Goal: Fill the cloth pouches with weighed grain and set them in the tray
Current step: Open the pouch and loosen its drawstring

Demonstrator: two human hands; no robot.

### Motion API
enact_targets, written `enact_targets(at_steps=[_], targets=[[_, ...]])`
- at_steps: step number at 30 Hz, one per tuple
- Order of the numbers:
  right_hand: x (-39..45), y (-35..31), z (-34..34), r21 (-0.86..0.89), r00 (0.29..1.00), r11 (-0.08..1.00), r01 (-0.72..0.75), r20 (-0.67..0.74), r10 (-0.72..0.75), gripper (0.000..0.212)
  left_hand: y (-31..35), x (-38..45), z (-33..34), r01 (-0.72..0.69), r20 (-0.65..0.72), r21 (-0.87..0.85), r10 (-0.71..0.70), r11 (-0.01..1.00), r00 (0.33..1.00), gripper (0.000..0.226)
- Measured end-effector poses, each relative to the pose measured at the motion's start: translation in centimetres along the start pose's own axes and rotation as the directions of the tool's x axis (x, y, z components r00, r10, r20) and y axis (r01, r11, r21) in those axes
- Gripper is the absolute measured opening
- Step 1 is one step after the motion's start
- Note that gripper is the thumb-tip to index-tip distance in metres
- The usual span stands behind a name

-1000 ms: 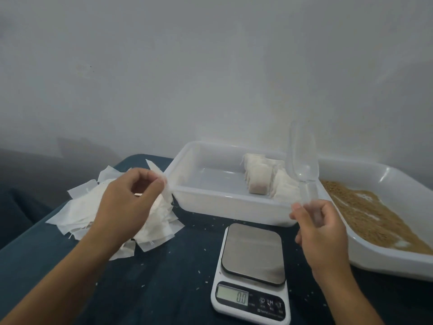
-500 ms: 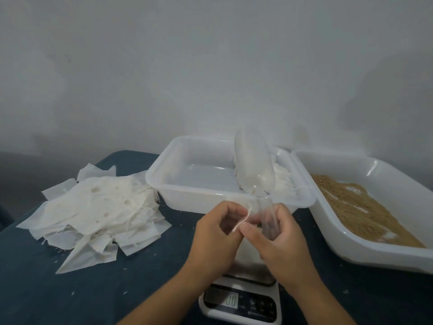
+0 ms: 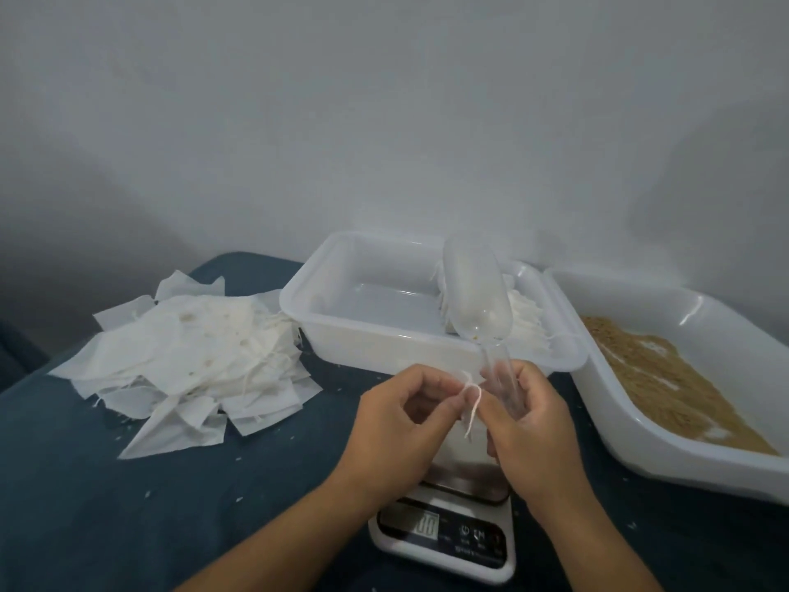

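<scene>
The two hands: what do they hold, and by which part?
Right hand grips the clear scoop by its handle; both hands pinch a cloth pouch at its drawstring top.

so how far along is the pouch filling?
Early. Done: a few filled pouches stand at the right end of the tray, most of its floor bare. In hand: left hand and right hand pinch an empty pouch's string over the scale; the right also holds the clear scoop, nearly empty. Left: a large pile of empty pouches and the grain in its tub.
</scene>
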State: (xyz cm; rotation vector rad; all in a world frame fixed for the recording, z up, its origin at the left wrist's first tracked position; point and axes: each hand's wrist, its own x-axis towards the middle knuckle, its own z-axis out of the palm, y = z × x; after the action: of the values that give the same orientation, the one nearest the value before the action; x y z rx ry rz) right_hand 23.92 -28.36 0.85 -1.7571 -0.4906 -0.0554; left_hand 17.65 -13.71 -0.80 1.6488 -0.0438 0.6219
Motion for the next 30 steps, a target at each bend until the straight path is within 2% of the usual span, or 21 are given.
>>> enact_targets(at_steps=[6,10,13,16,18,21,23,26,28,30], targets=[[0.2,0.0,-0.4,0.013,0.999,1.000,-0.006,-0.045,0.006,0.018,-0.5,0.8,-1.0,0.033,-0.166,0.052,-0.024,0.998,0.986,0.015],[0.1,0.1,-0.3,0.013,1.000,1.000,-0.004,-0.002,0.004,0.017,-0.5,0.9,-1.4,-0.001,-0.165,0.151,0.026,0.989,0.986,0.020],[0.1,0.0,-0.3,0.022,0.997,1.000,0.000,-0.080,0.002,0.011,-0.5,1.0,-1.8,-0.009,-0.180,0.198,0.045,0.980,0.983,0.023],[0.1,-0.5,-0.8,-0.051,0.987,0.997,0.060,-0.149,-0.067,0.015,-0.5,1.0,-2.2,0.009,-0.191,0.244,0.039,0.970,0.981,0.024],[-0.3,-1.1,-1.0,-0.099,0.983,0.984,0.148,-0.097,-0.157,0.018,-0.4,1.0,-2.4,-0.007,-0.182,0.282,0.061,0.959,0.981,0.024],[-1.4,-1.8,-0.2,-0.086,0.956,0.956,0.282,0.106,-0.272,0.015,-0.3,1.0,-2.5,-0.025,-0.157,0.323,0.080,0.946,0.984,0.022],[-1.7,-1.6,0.3,-0.178,0.927,0.918,0.354,0.200,-0.318,0.024,0.0,1.1,-2.5,-0.039,-0.115,0.321,0.079,0.946,0.990,0.020],[-1.5,-1.0,0.1,-0.296,0.909,0.865,0.405,0.229,-0.348,0.040,-0.2,1.3,-2.9,-0.007,-0.078,0.246,0.027,0.969,0.997,0.011],[-1.3,-0.8,-0.2,-0.353,0.894,0.825,0.440,0.255,-0.368,0.049,-0.7,1.4,-3.0,0.086,-0.129,0.213,-0.059,0.973,0.990,0.020],[-1.3,-0.7,-0.3,-0.394,0.882,0.793,0.464,0.291,-0.372,0.043,-0.7,1.5,-2.9,0.082,-0.121,0.116,-0.067,0.990,0.990,0.026]])
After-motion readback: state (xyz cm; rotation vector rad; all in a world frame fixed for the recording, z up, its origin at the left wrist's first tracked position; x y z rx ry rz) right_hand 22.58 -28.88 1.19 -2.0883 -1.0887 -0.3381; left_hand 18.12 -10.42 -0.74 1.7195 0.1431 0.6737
